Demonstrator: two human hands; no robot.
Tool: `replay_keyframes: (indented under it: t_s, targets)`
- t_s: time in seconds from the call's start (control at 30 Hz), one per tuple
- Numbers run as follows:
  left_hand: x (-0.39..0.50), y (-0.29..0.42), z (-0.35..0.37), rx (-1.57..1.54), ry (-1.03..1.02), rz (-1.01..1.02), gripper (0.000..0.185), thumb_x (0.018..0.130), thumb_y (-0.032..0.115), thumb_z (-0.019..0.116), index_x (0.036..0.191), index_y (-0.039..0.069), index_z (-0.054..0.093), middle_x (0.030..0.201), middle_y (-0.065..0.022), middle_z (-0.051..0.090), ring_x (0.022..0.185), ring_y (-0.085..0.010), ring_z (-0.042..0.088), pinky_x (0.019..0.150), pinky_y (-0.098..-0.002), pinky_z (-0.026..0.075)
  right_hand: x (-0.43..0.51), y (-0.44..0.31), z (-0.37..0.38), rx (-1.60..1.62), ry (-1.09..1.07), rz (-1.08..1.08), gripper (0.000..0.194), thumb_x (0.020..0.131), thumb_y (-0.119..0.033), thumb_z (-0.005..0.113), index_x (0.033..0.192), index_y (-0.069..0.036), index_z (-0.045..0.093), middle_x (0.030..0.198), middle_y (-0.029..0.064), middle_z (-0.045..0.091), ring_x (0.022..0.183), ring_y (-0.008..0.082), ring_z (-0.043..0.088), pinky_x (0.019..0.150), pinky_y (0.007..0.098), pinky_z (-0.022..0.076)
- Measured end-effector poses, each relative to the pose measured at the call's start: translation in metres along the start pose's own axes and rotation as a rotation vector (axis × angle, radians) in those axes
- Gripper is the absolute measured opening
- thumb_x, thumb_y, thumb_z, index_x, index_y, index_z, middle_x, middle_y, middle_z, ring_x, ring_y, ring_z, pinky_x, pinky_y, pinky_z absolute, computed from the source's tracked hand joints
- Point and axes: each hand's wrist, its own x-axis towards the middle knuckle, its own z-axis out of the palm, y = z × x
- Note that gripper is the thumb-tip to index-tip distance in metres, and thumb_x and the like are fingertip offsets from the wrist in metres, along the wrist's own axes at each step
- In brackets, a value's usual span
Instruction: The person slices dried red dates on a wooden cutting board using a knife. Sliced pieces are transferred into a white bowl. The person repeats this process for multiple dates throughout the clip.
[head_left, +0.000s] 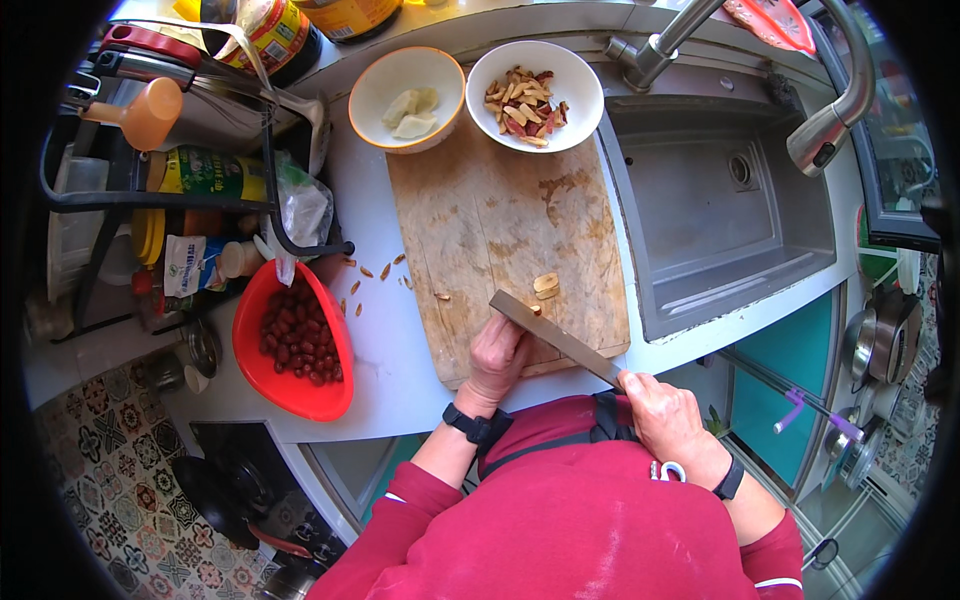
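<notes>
My right hand grips a kitchen knife at its near end, over the front edge of the wooden cutting board. The blade slants away to the left across the board. Close behind the blade, my left hand is curled low over the board; the knife hides its fingertips and anything under them. A small reddish-brown piece shows just past the blade. Two pale slices of jujube lie beyond it. A red plastic basin of whole red jujubes stands to the left.
At the board's far end, one white bowl holds sliced jujubes, while an orange-rimmed bowl holds pale pieces. Several jujube pits lie on the counter. A sink with a faucet is right; a black rack with bottles is left.
</notes>
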Motion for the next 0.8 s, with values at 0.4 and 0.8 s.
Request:
replay_keyframes:
  t_s: [0.4, 0.8]
  targets:
    - [-0.002, 0.000, -0.001, 0.023, -0.031, -0.023, 0.019, 0.074, -0.001, 0.077, 0.090, 0.004, 0.068, 0.090, -0.0121, 0.067, 0.080, -0.0311, 0.067, 0.068, -0.0375, 0.055, 0.028, 0.019, 0.009, 0.191, -0.079, -0.054, 0.038, 0.080, 0.003, 0.061, 0.115, -0.008, 0.051, 0.083, 0.0158, 0.062, 0.075, 0.0396, 0.067, 0.062, 0.0491, 0.0528]
    - [-0.002, 0.006, -0.004, 0.028, -0.046, -0.046, 0.019, 0.075, -0.001, 0.075, 0.092, 0.006, 0.068, 0.087, -0.0113, 0.066, 0.078, -0.0308, 0.067, 0.067, -0.0376, 0.055, 0.031, 0.020, 0.017, 0.167, 0.039, -0.079, 0.036, 0.084, 0.001, 0.059, 0.118, -0.009, 0.054, 0.084, 0.0143, 0.064, 0.075, 0.0376, 0.068, 0.062, 0.0465, 0.0542]
